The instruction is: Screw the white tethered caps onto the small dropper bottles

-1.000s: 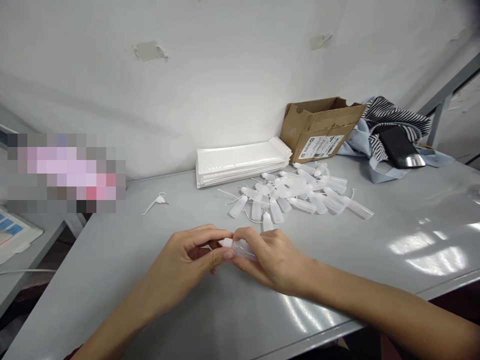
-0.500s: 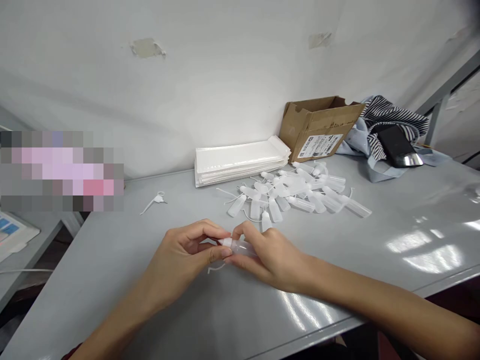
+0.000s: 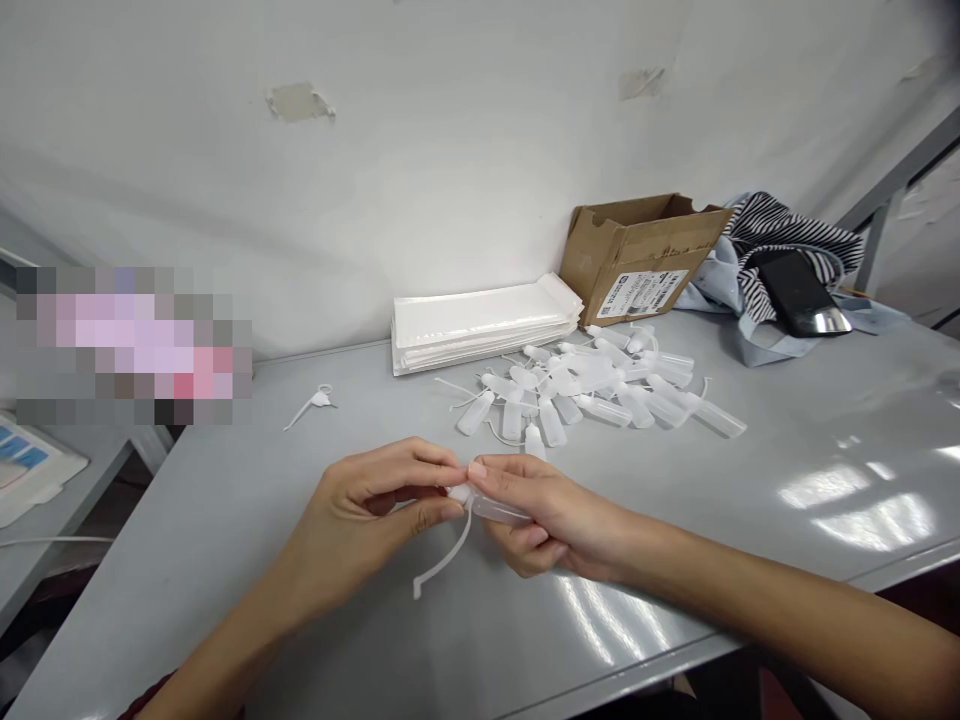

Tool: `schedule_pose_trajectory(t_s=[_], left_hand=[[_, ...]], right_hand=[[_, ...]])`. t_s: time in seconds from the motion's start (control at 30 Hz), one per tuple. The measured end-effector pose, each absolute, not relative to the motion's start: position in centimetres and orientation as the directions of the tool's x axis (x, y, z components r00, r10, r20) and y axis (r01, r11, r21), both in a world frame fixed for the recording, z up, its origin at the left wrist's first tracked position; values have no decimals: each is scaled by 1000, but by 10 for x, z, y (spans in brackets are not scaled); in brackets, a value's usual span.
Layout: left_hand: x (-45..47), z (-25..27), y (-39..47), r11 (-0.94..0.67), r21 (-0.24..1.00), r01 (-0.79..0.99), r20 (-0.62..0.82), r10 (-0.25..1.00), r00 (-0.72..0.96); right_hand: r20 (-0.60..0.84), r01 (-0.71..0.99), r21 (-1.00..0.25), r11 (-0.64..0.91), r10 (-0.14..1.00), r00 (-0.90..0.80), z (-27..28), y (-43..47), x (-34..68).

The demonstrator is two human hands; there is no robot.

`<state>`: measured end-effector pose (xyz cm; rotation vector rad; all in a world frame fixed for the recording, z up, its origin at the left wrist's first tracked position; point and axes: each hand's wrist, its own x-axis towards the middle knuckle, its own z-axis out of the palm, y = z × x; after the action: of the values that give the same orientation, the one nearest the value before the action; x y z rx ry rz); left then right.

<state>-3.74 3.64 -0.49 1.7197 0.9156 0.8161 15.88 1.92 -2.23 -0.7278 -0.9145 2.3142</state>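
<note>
The left hand pinches a white cap at the neck of a small translucent bottle, whose body the right hand grips. The bottle is held sideways over the desk, a thin white strap trailing from its neck. Just beyond lies a heap of similar bottles, near a cardboard box
</note>
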Motion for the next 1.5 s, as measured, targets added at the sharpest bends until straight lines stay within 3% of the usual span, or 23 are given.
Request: schedule_pose_trajectory(t_s=[0.17, 0.37, 0.5, 0.7, 0.9, 1.0, 1.2, 1.33, 1.5], left_hand=[[-40, -2, 37, -189, 959, 210, 53, 852, 521], [-30, -1, 32, -169, 861, 481, -65, 900, 432], [-25, -6, 28, -183, 812, 554, -61, 918, 392], [-27, -9, 27, -228, 818, 528, -20, 906, 423], [-33, -11, 31, -511, 770, 383, 235, 785, 573], [-34, -10, 32, -539, 770, 341, 258, 752, 607], [-35, -3, 29, -335, 888, 315, 115, 826, 552], [-34, -2, 30, -98, 868, 487, -103, 924, 369], [-27, -6, 31, 105, 895, 433, -295, 867, 401]], right_hand=[[-210, -260, -873, -413, 798, -566, -24, 13, 155], [-165, -86, -971, -224, 884, -437, -35, 9, 151], [-91, 69, -995, -71, 930, -356, -38, 8, 149], [-175, -78, -971, -225, 898, -405, -33, 13, 149], [-259, -203, -892, -405, 824, -504, -29, 19, 151], [-291, -229, -851, -472, 789, -542, -28, 20, 152], [-290, -273, -824, -496, 784, -549, -26, 20, 153], [-278, -272, -845, -461, 813, -512, -29, 20, 152], [-284, -241, -862, -446, 819, -499, -31, 19, 151]])
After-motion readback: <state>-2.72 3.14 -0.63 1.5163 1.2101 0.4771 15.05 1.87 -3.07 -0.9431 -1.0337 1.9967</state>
